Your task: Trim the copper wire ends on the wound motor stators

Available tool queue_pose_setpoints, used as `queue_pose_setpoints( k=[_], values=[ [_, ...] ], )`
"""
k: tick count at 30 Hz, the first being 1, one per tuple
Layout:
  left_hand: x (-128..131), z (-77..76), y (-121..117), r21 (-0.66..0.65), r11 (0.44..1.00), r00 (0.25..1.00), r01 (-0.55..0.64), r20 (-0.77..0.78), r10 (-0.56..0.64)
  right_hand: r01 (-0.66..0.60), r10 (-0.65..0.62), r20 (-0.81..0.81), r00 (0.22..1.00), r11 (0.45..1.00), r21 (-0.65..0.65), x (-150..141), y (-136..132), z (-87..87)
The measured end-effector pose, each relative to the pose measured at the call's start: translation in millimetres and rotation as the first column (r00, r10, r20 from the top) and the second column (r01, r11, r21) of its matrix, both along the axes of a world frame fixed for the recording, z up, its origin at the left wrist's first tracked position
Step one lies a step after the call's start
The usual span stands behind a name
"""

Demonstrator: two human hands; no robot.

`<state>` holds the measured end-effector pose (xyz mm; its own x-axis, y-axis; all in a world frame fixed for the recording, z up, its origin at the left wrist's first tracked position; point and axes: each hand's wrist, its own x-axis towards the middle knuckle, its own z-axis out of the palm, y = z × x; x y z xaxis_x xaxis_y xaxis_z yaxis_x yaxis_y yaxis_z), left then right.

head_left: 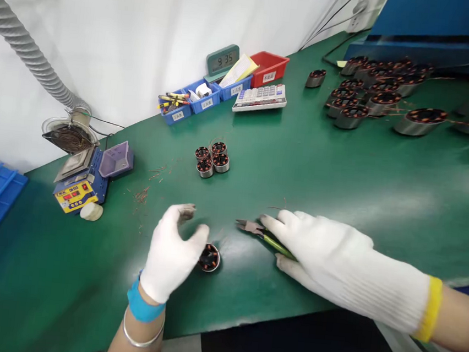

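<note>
My left hand (175, 250), in a white glove, is just above the table with thumb and curved fingers apart, nothing between them. Right beside it, partly covered by the hand, one small motor stator (210, 258) with copper windings stands on the green surface. In a white glove with a yellow cuff, my right hand (314, 250) is closed over the green handles of a pair of wire cutters (250, 227). The cutters' jaws point left, towards the stator. Beyond both hands stands a cluster of several small stators (213, 160).
Copper wire clippings (141, 195) lie left of the cluster. A soldering station (77, 191) and purple tray (116, 160) stand at left. Blue bins (206, 104), a red bin (269, 69), a clock (223, 61) and a calculator (261, 97) line the wall. Larger stators (420, 122) crowd the right.
</note>
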<state>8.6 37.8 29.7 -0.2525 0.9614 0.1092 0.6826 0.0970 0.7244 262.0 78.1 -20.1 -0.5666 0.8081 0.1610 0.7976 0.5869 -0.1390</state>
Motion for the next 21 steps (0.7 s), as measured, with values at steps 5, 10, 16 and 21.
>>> queue_pose_setpoints(
  k=[5,10,16,21],
  values=[
    [-15.9,-1.4,13.9,0.073,0.989,0.989,-0.128,0.077,0.123,-0.320,0.341,-0.142,0.929,0.935,0.154,-45.0,-8.3,14.4],
    [-33.5,-5.0,24.5,0.038,0.995,0.989,-0.090,0.118,0.085,-0.521,0.533,-0.146,0.833,0.846,0.116,-96.6,-14.7,22.2],
    [-16.8,-5.6,14.3,-0.135,0.967,0.976,0.216,0.050,-0.211,-0.277,0.278,-0.326,0.904,0.959,0.050,-51.4,3.0,15.0],
    [9.6,-25.6,10.5,-0.203,0.960,0.979,0.191,-0.030,-0.201,-0.022,0.008,-0.164,0.986,0.996,-0.086,-5.4,23.2,6.8]
  ],
)
